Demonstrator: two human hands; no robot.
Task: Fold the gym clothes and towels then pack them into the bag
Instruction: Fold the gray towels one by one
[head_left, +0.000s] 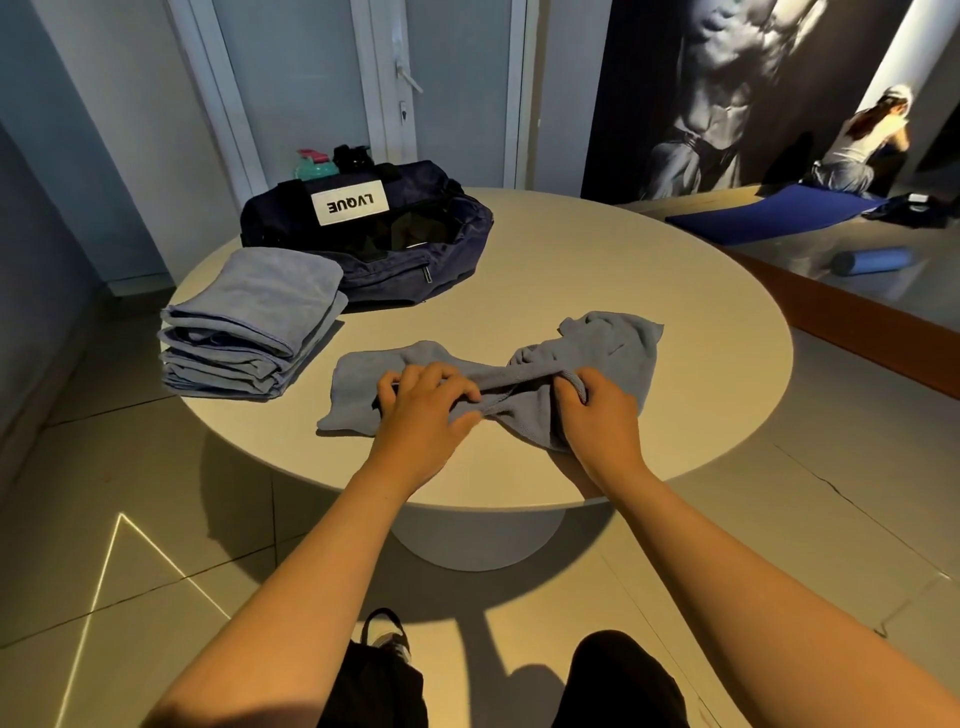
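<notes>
A crumpled blue-grey towel (613, 343) lies on the near part of the round beige table (649, 270). My left hand (423, 410) pinches a bunched fold near the towel's middle. My right hand (597, 410) grips the same fold a little to the right. A stack of folded blue-grey towels (249, 322) sits at the table's left. Behind it stands a dark navy duffel bag (374, 228) with a white label, its top unzipped and open.
A teal water bottle (314, 163) and a black item (353, 155) stand behind the bag. A mirror on the right wall reflects a blue mat (769, 215), a foam roller (872, 260) and a crouching person (862, 145). Tiled floor surrounds the table.
</notes>
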